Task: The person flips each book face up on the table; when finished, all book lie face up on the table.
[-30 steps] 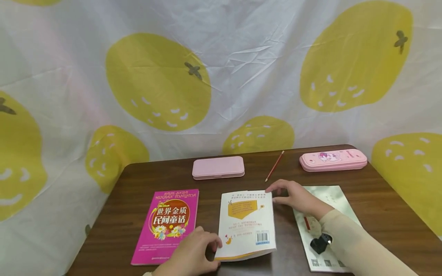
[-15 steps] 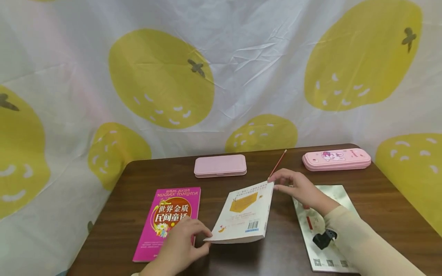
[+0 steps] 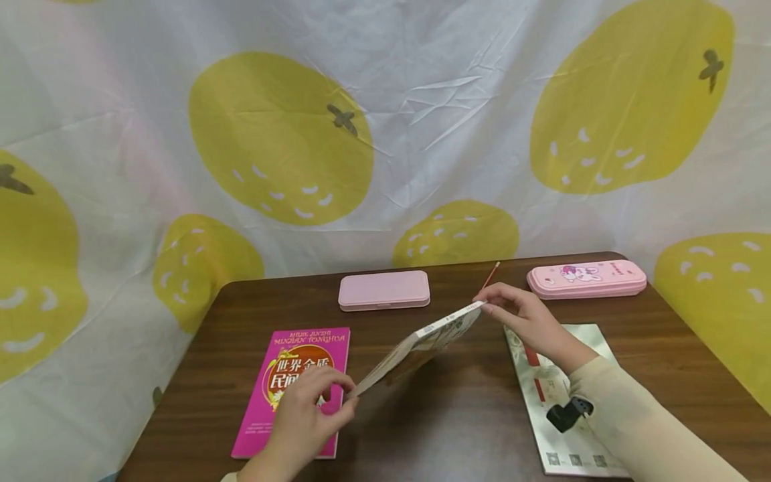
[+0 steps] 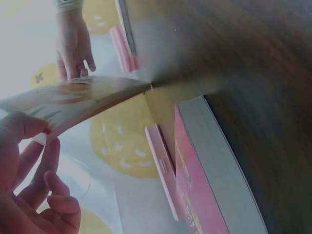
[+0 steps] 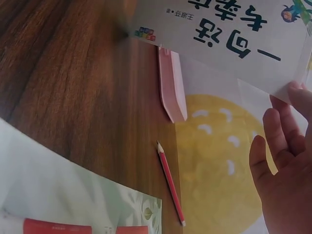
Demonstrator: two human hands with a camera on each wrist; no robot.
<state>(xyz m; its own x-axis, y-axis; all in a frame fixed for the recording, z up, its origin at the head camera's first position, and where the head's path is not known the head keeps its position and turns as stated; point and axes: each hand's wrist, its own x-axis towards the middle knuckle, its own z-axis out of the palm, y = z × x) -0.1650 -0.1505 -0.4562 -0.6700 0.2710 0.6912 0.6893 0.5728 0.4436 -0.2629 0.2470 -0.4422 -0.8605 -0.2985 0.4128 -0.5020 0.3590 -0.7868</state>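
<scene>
On the brown table (image 3: 458, 428), both hands pinch a raised white book (image 3: 415, 348); cover reads "一句话".

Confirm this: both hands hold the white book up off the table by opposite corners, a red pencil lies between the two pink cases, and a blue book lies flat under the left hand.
One thing is wrong: the book lying flat under the left hand is magenta pink, not blue, as the head view shows. The rest stands: that hand and the right hand hold the white book up by opposite corners, and the red pencil lies between the two pink cases.
</scene>
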